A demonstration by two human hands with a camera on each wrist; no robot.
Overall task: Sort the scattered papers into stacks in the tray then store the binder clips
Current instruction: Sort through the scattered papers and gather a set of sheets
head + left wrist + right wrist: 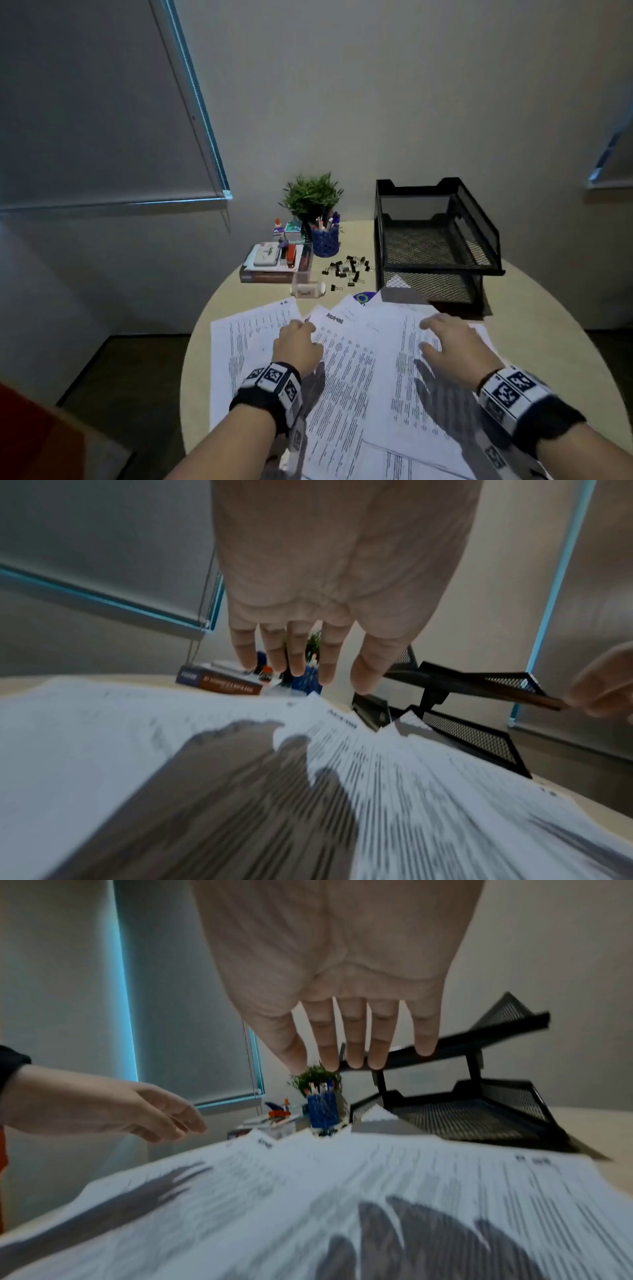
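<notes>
Both hands' fingers (352,1042) spread, above papers (346,377)

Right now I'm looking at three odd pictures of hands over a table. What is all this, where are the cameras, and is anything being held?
No machine here: a person works with bare hands, wearing patterned bands with a small camera on each wrist and another camera on the head. The head view looks down at both hands; each wrist view looks along one hand toward its fingers.

The left hand and the right hand hover over scattered printed papers on a round table. Both are open and hold nothing; shadows under them suggest they are not touching the sheets.

Behind the papers stands a black mesh tray with two tiers. Left of it lie loose binder clips, a blue pen cup, a small plant and a book with small items on top.
</notes>
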